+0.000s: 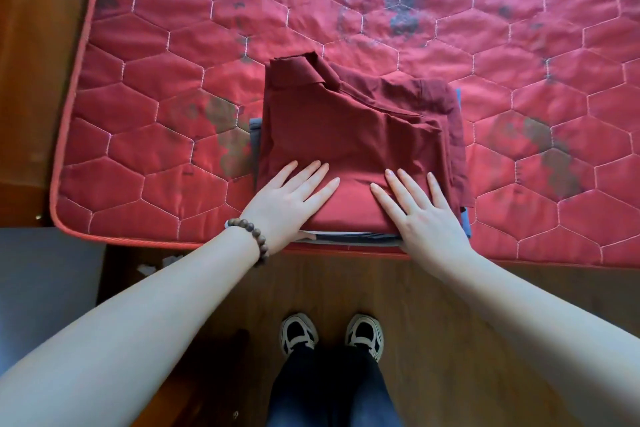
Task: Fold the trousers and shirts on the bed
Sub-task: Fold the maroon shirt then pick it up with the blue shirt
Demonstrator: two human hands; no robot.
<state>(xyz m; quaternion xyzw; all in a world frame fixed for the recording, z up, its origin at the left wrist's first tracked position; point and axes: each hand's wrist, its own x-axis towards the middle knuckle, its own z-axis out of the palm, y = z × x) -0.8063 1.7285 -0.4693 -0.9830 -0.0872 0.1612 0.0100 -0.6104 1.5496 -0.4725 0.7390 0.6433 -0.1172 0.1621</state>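
Note:
A dark red folded shirt lies on top of a stack of folded clothes at the near edge of the red quilted mattress. Its collar points to the far left. Grey and blue layers of the stack show under it at the near edge and at both sides. My left hand rests flat on the shirt's near left part, fingers straight and spread. My right hand presses flat on the near right part, fingers straight too. A bead bracelet circles my left wrist.
The mattress carries dark stains at the back and sides. A wooden floor runs in front of the bed, with my shoes on it. A wooden bed frame borders the left side, and a grey surface lies below it.

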